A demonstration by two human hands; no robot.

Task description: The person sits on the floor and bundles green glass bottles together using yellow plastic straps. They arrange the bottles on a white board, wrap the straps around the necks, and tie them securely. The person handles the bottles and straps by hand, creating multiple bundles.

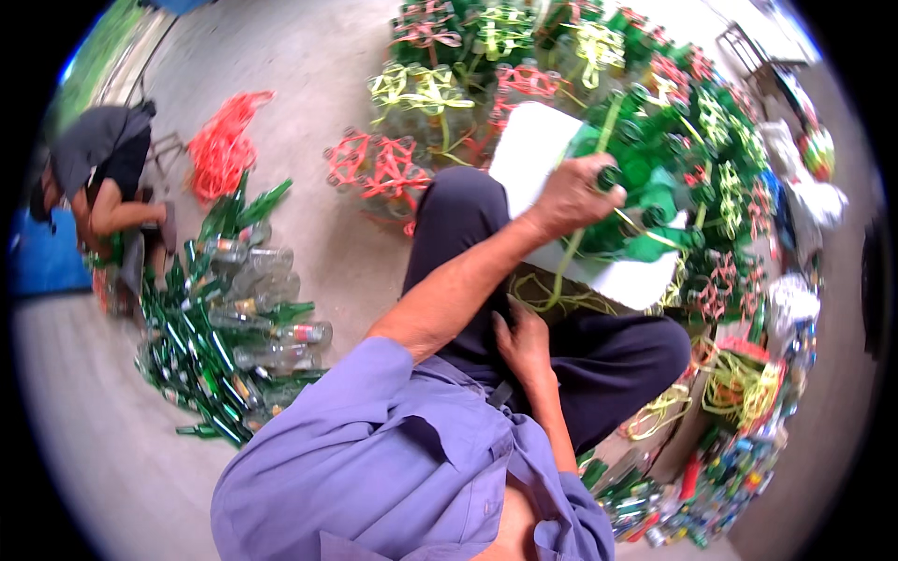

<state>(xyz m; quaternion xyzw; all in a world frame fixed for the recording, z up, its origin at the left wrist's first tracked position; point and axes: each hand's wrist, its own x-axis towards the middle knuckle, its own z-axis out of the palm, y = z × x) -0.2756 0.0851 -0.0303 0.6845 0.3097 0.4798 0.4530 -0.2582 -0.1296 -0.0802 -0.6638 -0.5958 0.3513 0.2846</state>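
Observation:
My left hand (579,196) is closed around the neck of a green glass bottle (609,177). That bottle stands in a cluster of green glass bottles (635,165) on a white board (530,144). A yellow-green plastic strap (570,256) runs up past my left hand and over the cluster. Lower down, my right hand (525,340) is by my lap between my bent knees, close to loose yellow-green straps (540,291) under the board's edge. Its fingertips are partly hidden and blurred, so I cannot tell whether they pinch a strap.
Strapped bottle bundles (421,91) stand ahead and right. A red strap heap (223,151) and a pile of lying bottles (210,336) are left. Another person (105,154) bends over at far left. A box of yellow straps (744,386) and scattered small containers (729,484) lie right.

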